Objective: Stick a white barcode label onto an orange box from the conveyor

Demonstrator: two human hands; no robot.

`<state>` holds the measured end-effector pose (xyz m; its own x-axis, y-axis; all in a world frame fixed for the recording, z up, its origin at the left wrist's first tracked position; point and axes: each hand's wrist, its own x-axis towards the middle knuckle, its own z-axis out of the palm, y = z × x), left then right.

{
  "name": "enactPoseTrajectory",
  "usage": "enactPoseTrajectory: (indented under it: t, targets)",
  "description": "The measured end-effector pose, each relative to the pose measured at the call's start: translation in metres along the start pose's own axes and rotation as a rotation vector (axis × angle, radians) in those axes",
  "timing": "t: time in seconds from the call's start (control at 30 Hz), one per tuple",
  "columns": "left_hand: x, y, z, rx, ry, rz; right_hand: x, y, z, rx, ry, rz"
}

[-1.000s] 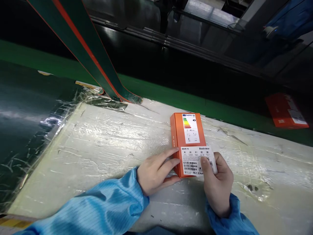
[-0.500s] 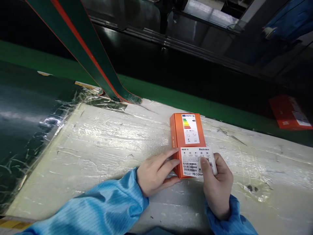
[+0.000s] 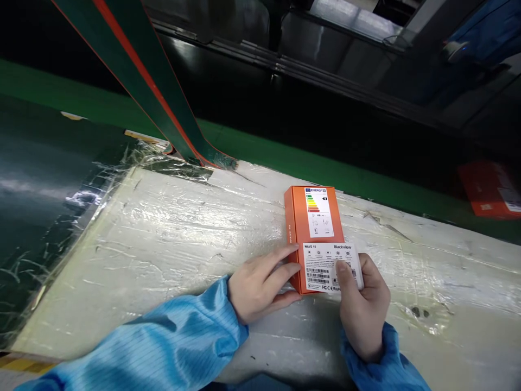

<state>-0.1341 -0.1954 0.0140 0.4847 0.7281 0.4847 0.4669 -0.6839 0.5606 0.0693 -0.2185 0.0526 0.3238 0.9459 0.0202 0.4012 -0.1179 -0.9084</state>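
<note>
The orange box lies on the worktop and looks closed, with an energy label on the far part of its upper face. The white label, printed with "WAVE 10", "Blackview" and barcodes, covers the nearer part, and its right end goes beyond the box's edge.

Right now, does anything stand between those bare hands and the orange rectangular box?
Nothing visible for the bare left hand: its fingertips touch the left side of the orange rectangular box. For the bare right hand, the white printed rectangular card under its thumb covers the box's lower part in this view.
</note>
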Motion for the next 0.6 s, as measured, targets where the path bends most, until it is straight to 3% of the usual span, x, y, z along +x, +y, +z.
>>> enactPoseTrajectory:
  t: [0.6]
  targets:
    - [-0.0004,0.0012,0.0,-0.004,-0.02,-0.013,-0.0012,-0.0033,-0.0001,0.084,-0.027,0.018]
